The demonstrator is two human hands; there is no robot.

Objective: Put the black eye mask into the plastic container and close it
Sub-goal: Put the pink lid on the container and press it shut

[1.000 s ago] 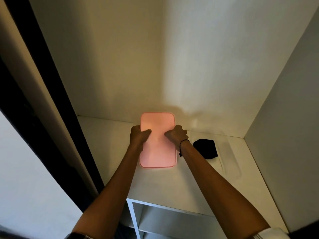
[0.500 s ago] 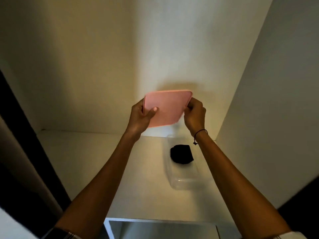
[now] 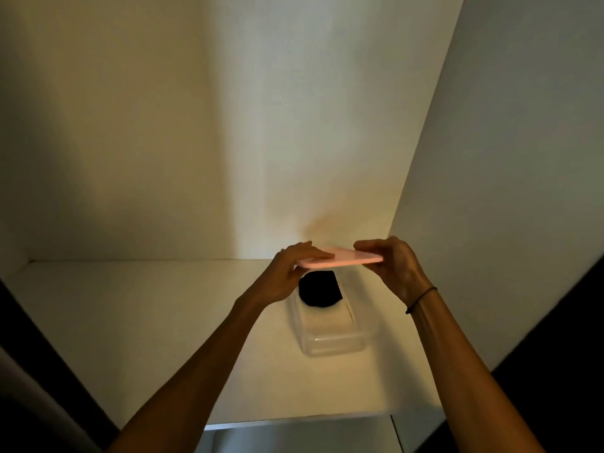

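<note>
One black eye mask (image 3: 319, 288) is being kept inside one clear plastic container (image 3: 330, 335) on the white shelf (image 3: 137, 315). One pink lid (image 3: 343, 259) is being held flat above it, pinched at 9 o'clock by the left hand (image 3: 291, 273) and at 3 o'clock by the right hand (image 3: 394, 266).

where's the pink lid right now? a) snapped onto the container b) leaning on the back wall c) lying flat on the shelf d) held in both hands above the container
d: the left hand and right hand hold the pink lid nearly level above the open plastic container, with the black eye mask inside.
</note>
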